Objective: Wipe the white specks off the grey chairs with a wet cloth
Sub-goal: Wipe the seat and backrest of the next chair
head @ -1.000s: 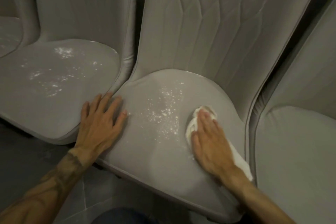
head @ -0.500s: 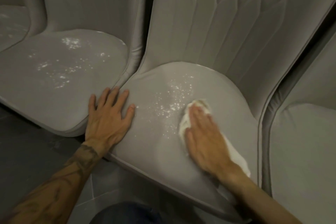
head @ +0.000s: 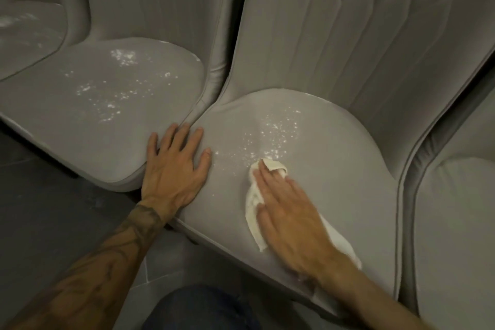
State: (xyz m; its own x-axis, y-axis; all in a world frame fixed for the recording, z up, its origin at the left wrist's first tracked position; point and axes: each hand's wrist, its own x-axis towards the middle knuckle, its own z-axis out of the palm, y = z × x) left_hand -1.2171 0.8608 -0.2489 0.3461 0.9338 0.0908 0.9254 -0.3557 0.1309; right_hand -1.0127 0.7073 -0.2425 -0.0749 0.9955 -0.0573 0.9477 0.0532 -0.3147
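Observation:
Grey padded chairs stand side by side. On the seat of the middle chair [head: 334, 158], my right hand [head: 286, 211] lies flat on a white cloth [head: 253, 211], pressing it down just below a patch of white specks [head: 276, 134]. My left hand [head: 176, 166] rests flat with fingers spread on that seat's left edge, holding nothing. The chair to the left [head: 53, 115] carries a wider scatter of white specks [head: 117, 83] on its seat.
A further chair seat [head: 24, 32] at far left also shows specks. Another grey chair [head: 455, 222] stands at the right. Dark tiled floor [head: 53, 209] lies below the seats, and my knee in blue cloth [head: 198, 308] shows at the bottom.
My right hand has slid the cloth leftward across the seat into the lower part of the speck patch. My left hand stays planted on the seat's edge. The view has shifted left.

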